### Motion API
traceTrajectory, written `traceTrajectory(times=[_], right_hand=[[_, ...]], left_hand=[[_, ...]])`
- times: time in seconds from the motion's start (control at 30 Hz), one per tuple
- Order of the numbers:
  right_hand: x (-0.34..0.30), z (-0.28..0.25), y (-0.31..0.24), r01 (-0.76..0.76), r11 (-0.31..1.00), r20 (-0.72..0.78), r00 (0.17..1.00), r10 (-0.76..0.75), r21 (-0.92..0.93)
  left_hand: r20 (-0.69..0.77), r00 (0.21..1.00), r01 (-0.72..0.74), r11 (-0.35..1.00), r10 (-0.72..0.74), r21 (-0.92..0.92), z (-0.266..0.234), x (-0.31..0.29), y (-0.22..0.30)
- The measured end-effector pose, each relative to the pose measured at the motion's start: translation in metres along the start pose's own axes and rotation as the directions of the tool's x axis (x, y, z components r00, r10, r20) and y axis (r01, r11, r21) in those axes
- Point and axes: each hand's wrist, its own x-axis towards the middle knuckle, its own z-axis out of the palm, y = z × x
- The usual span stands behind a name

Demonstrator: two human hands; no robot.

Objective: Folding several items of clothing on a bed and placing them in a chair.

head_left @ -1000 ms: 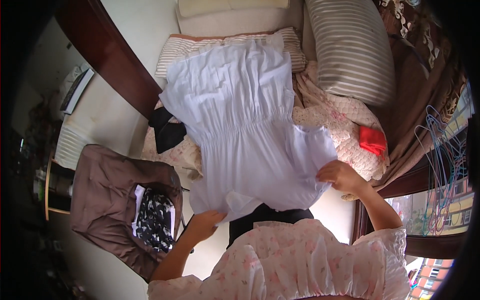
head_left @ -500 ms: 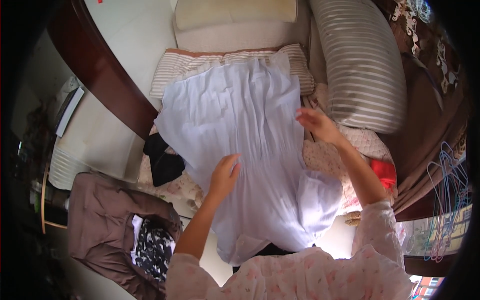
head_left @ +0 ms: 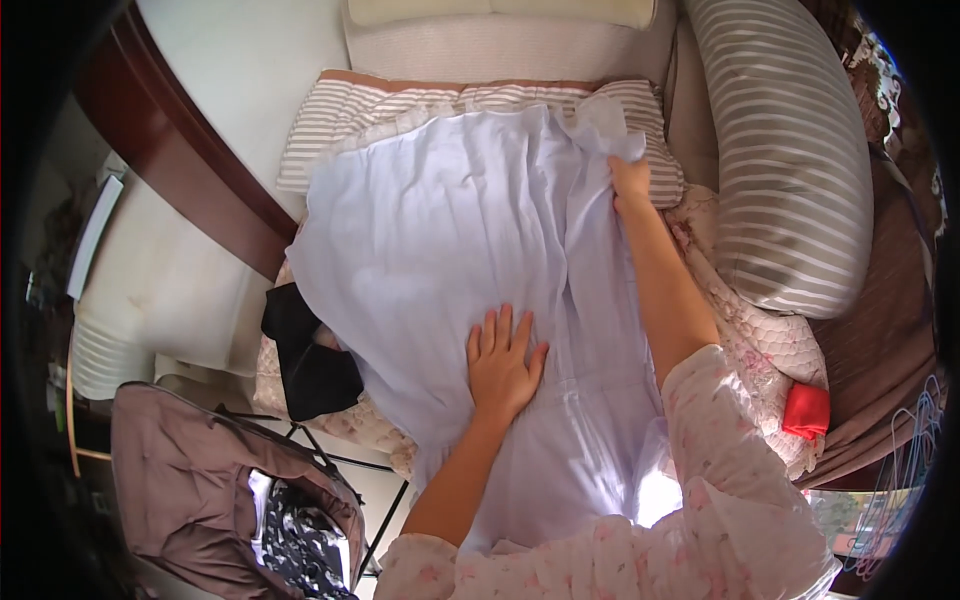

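Head view, white garment: a long, lightweight white garment (head_left: 400, 230) is seen spread out from a striped cushion (head_left: 318, 128) at the top down toward the wearer's body; its ruffled end is laid over the cushion, and its middle is gathered.
Left hand: the left hand (head_left: 505, 368) is laid palm down on the garment, near the middle of its width, with fingers spread and nothing held in the grip; the cloth is directly beneath it.
Right hand: the right hand (head_left: 630, 182) is placed at the garment's upper right corner, its grip closed on the edge; the garment is stretched away to its left and below.
Quilt: a pale floral quilt (head_left: 765, 350) is partly covered by the garment.
Right side: a striped bolster (head_left: 795, 170) is propped near the right forearm; a folded red cloth (head_left: 806, 411) is set on the quilt's edge.
Left side: a black cloth (head_left: 312, 365) is tucked beside the garment; below it, a dark patterned cloth (head_left: 305, 545) is held in a brown fabric carrier (head_left: 185, 470).
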Motion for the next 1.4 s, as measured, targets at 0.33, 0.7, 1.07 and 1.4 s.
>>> traceTrajectory(times=[0.33, 0.7, 1.07, 1.4], right_hand=[[-0.116, 0.162, 0.031, 0.812, 0.328, 0.725, 0.581, -0.371, -0.483], [-0.070, 0.121, 0.005, 0.434, 0.612, 0.222, 0.892, -0.393, -0.661], [-0.126, 0.174, 0.024, 0.653, 0.319, 0.696, 0.717, 0.032, -0.687], [-0.305, 0.299, 0.030, 0.842, 0.465, 0.857, 0.432, -0.280, -0.272]], left_hand=[[-0.004, 1.000, -0.015, 1.000, 0.015, 0.011, -0.002, -0.004, -0.003], [-0.053, 0.999, 0.005, 0.999, -0.007, -0.034, 0.000, -0.003, -0.002], [-0.089, 0.995, 0.031, 0.996, -0.038, -0.084, -0.002, -0.005, -0.007], [-0.165, 0.965, 0.085, 0.839, -0.204, -0.538, 0.023, -0.017, -0.015]])
